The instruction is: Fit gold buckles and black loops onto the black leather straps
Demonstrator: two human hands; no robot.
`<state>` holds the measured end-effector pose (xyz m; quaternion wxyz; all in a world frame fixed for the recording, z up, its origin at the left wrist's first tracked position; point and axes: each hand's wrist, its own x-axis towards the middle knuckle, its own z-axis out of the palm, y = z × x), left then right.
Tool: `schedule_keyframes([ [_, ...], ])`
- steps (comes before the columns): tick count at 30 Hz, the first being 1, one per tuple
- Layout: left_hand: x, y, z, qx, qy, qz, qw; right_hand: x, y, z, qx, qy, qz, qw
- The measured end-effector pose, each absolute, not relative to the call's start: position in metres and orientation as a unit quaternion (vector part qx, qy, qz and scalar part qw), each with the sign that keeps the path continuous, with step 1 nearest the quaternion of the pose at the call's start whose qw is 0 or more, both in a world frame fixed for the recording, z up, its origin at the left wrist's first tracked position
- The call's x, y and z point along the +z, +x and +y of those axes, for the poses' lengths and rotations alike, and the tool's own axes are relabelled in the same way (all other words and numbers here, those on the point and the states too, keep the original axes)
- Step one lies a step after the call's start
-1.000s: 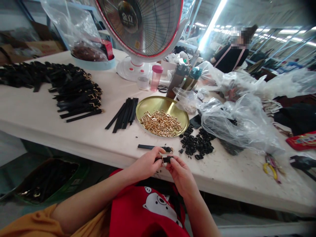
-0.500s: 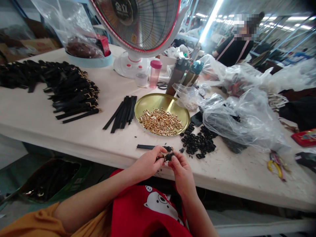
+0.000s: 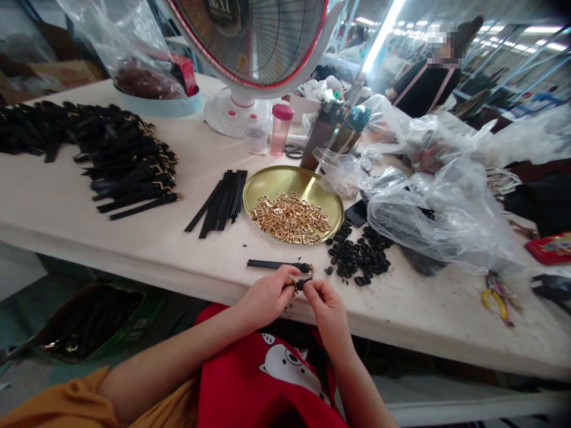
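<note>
1. Both hands work close together, just above the front edge of the table. The left hand is closed and pinches a small gold metal buckle. The right hand holds a short black strap end between its thumb and fingertips.
2. Compared with half a second ago, the hands are a little more apart, and the gold buckle shows more clearly beside the black piece. I cannot tell if the two pieces are joined.
3. These held pieces are between the hands, over the edge of the long cream-coloured table. A long black strap with a gold end lies on the table just beyond the left hand.
4. Farther forward is a round brass tray with many small gold metal fittings. A pile of black rubber rings lies to its right, and flat black strips lie to its left.
5. Beyond the strips, black straps with gold fittings lie in a long curved row.
</note>
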<state>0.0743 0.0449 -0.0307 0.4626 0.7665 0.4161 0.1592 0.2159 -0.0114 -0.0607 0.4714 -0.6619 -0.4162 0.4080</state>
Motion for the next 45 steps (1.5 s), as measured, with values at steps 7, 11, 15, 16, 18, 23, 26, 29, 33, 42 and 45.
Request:
schedule_keyframes([
  [7,-0.025,0.069,0.043,0.158,0.772,0.391,0.475,-0.066,0.211,-0.011,0.556,-0.564,-0.241,0.561],
  [11,-0.026,0.068,0.04,0.17,0.767,0.388,0.483,-0.06,0.204,-0.015,0.617,-0.498,-0.196,0.577],
  [15,-0.03,0.07,0.038,0.179,0.756,0.398,0.488,-0.057,0.202,-0.018,0.618,-0.504,-0.195,0.571],
  [16,-0.03,0.07,0.038,0.181,0.753,0.399,0.492,-0.057,0.203,-0.018,0.625,-0.504,-0.194,0.564],
  [18,-0.03,0.07,0.039,0.182,0.744,0.396,0.506,-0.057,0.203,-0.018,0.633,-0.505,-0.197,0.553],
  [23,-0.029,0.066,0.043,0.17,0.701,0.393,0.57,-0.054,0.201,-0.02,0.491,-0.597,-0.331,0.542],
  [26,-0.029,0.063,0.044,0.137,0.697,0.419,0.566,-0.051,0.201,-0.021,0.369,-0.655,-0.4,0.523],
  [29,-0.028,0.064,0.045,0.111,0.727,0.419,0.532,-0.053,0.203,-0.023,0.354,-0.662,-0.409,0.519],
  [33,-0.026,0.069,0.049,0.12,0.751,0.4,0.512,-0.06,0.208,-0.025,0.435,-0.578,-0.346,0.597],
  [42,-0.028,0.071,0.046,0.132,0.768,0.407,0.476,-0.055,0.206,-0.02,0.688,-0.465,-0.186,0.526],
  [45,-0.027,0.069,0.045,0.121,0.769,0.424,0.462,-0.053,0.204,-0.022,0.718,-0.442,-0.159,0.513],
])
